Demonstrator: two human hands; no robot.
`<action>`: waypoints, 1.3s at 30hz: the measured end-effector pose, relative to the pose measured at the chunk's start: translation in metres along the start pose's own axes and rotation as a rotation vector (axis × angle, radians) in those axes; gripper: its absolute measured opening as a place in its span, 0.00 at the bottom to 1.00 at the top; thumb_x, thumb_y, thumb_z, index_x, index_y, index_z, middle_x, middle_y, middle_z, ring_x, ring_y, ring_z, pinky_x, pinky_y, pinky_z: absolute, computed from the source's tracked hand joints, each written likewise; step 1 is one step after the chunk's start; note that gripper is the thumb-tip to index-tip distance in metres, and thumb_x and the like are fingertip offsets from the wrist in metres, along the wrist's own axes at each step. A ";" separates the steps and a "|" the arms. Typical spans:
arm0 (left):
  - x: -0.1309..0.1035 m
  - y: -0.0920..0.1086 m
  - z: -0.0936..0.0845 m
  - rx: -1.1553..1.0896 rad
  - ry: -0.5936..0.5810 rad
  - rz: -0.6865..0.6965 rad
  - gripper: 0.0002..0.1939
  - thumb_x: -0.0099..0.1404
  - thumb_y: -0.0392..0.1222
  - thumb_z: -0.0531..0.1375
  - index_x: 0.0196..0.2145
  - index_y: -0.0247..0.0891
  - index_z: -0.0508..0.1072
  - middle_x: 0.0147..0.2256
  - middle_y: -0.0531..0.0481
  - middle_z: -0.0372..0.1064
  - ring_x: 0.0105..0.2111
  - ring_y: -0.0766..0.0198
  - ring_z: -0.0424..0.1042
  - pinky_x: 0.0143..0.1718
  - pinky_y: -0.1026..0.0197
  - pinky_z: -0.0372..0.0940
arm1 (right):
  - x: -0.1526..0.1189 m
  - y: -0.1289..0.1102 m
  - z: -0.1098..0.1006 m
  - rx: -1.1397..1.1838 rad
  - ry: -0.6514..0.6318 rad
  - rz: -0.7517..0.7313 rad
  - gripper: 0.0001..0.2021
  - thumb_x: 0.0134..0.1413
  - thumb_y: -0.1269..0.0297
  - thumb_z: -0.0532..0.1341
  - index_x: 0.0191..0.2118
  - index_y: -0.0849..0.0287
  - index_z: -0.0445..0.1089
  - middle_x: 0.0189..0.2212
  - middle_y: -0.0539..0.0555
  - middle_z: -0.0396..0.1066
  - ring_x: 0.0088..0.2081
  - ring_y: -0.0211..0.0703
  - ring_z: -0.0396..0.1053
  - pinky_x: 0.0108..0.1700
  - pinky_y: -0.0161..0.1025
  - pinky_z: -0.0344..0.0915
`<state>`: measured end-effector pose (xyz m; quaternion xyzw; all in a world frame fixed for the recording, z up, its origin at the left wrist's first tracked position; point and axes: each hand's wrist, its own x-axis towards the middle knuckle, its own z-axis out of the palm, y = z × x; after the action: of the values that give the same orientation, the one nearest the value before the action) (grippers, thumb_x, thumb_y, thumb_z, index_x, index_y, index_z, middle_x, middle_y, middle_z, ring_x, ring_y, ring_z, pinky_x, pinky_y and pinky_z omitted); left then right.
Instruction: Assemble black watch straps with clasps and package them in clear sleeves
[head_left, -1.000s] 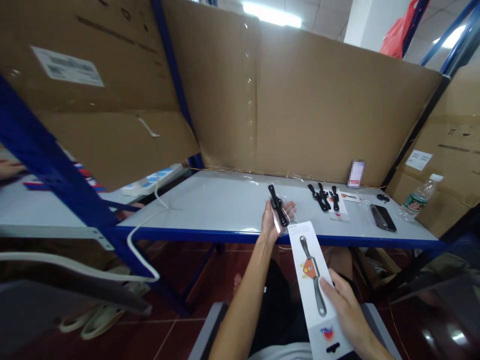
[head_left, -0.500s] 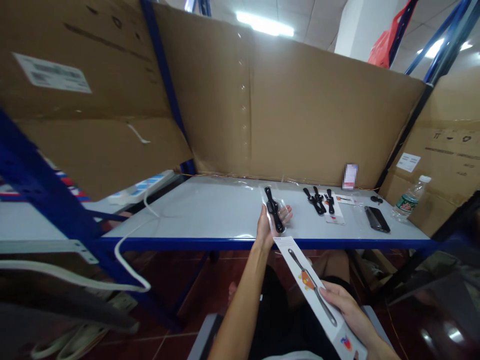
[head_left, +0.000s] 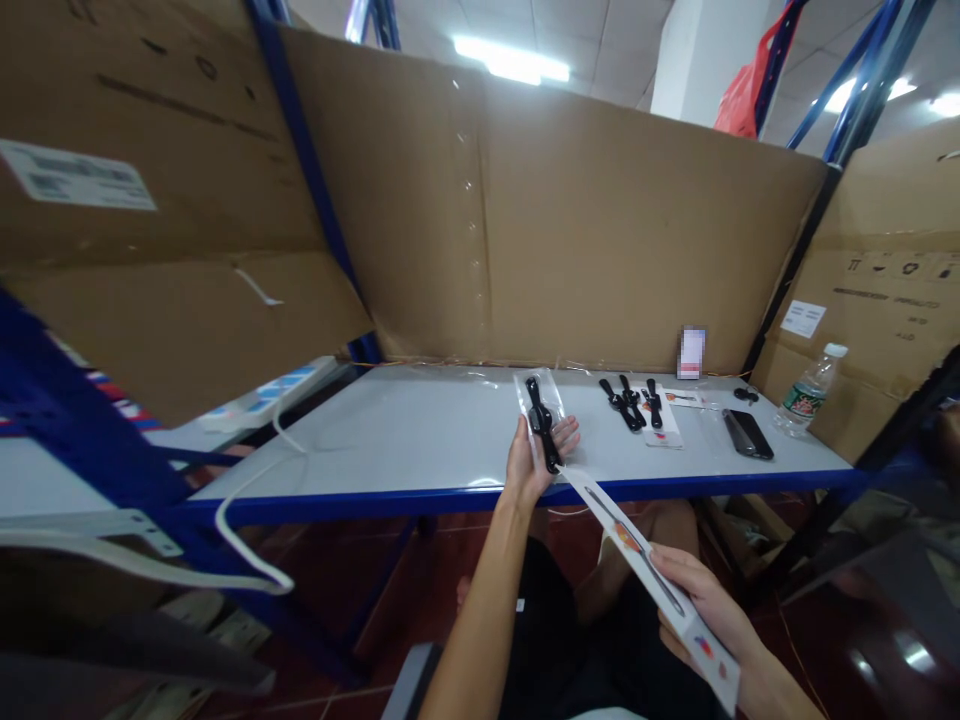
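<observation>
My left hand (head_left: 531,458) has its fingers (head_left: 564,434) curled loosely under a clear bag (head_left: 541,412) with a black strap (head_left: 541,436) inside; the bag lies across the palm, thumb on its near edge, and its top half sticks up past the fingertips, over the front part of the tabletop (head_left: 420,430). The strap runs lengthwise along the bag, its lower end down by the heel of the hand.

My right hand (head_left: 705,612) is closed on a white card (head_left: 646,577), fingers wrapped over its lower part and thumb underneath, where I cannot see it. The card is tilted, seen almost edge-on, and its upper tip comes up to just beside the bottom of the bag, touching or nearly so; I cannot tell which. A grey strap with an orange patch is printed on its face.

Beyond the left hand, to the right on the tabletop, three more black straps (head_left: 631,402) lie side by side, partly on a second card (head_left: 664,430). A dark phone (head_left: 747,434) lies right of them, and a water bottle (head_left: 807,390) stands near the far right corner. Cardboard (head_left: 600,230) walls the back of the tabletop. A white power strip (head_left: 262,395) lies on the shelf to the left.
</observation>
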<state>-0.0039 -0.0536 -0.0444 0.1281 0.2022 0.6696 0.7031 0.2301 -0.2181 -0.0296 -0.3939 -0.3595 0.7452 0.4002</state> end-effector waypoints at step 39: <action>0.007 -0.005 -0.009 -0.037 -0.006 -0.031 0.40 0.70 0.64 0.44 0.59 0.22 0.66 0.42 0.31 0.77 0.43 0.47 0.77 0.49 0.48 0.69 | 0.036 0.039 0.010 -0.303 -0.132 0.059 0.29 0.47 0.34 0.63 0.24 0.60 0.63 0.10 0.47 0.62 0.12 0.35 0.61 0.12 0.28 0.52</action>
<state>-0.0039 -0.0483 -0.0554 0.1138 0.1898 0.6619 0.7161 0.1961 -0.2047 -0.0692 -0.4105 -0.4815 0.7181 0.2898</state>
